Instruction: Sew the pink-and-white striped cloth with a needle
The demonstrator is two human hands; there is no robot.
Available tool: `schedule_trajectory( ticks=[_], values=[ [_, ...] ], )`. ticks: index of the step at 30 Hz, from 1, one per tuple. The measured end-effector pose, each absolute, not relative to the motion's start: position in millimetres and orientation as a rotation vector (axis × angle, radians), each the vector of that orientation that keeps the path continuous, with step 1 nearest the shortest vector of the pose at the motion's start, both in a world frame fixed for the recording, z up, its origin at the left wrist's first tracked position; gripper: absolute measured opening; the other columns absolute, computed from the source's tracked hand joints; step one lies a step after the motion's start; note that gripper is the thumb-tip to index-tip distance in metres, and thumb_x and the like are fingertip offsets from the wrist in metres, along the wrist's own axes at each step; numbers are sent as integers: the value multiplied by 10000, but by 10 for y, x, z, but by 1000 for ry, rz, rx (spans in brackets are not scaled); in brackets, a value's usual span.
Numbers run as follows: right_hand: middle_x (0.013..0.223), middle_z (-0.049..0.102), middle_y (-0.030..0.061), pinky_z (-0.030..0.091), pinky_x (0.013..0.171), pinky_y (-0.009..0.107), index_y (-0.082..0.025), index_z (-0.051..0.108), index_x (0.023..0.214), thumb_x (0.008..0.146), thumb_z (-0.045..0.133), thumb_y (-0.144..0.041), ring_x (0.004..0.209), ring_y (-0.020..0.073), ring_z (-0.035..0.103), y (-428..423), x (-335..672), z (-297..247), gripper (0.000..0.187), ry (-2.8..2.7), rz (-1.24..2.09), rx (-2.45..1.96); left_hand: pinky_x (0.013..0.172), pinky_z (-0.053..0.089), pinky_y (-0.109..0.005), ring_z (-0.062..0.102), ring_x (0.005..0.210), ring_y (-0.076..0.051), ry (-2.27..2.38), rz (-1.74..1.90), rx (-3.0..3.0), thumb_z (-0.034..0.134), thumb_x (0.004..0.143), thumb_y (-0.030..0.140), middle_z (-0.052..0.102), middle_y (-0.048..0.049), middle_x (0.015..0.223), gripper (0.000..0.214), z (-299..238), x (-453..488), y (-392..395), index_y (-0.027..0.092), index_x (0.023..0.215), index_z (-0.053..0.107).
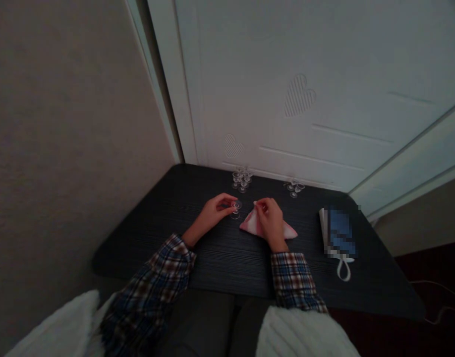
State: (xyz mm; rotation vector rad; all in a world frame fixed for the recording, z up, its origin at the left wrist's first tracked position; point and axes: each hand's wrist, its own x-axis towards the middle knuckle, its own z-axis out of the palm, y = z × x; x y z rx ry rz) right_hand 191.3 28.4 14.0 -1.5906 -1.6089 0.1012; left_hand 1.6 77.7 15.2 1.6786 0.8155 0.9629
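My left hand (212,213) has its fingers curled round a small clear glass (235,209) standing on the dark table (220,258). Just to the right, my right hand (270,220) pinches the top corner of a pink and white folded napkin (250,224) that lies flat on the table. The napkin's right tip (291,232) sticks out past my wrist. Both sleeves are plaid.
Two clusters of small clear glasses (242,179) (295,187) stand at the table's far edge, against a white panel with heart cut-outs (300,95). A flat object with a white loop (339,238) lies at the right. A wall runs along the left.
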Motion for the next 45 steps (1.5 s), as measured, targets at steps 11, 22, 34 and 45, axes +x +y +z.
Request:
schedule_trajectory(
  ticks=[11,22,34,45],
  values=[
    [915,457,70,419,701,309,-156,412,1048,831,414,-308,782,165,489,-20,2317,501,265,-894,-271,-1494,798,468,-338,565,910,-190,842,967,1657,622,713,320,600,-67,954,333,177,25,765,159,1002,582],
    [1040,497,116,345,830,416,-174,549,1009,702,413,-109,991,264,458,-514,2413,581,341,-1427,-317,-1900,814,462,-357,568,910,-194,832,976,1674,624,713,317,605,-68,964,327,153,36,778,160,997,583],
    [711,553,82,359,591,306,-177,548,708,784,488,-189,659,197,498,120,2158,2,97,-1669,-73,-1841,775,474,-321,579,909,-192,844,993,1698,613,725,318,616,-72,971,316,158,44,767,164,998,585],
    [921,629,46,442,767,289,-178,612,935,800,472,-170,847,153,570,449,1748,113,195,-1780,650,-1358,766,472,-321,593,859,-185,889,1016,1775,627,713,324,630,-59,920,284,199,55,723,168,946,587]
  ],
)
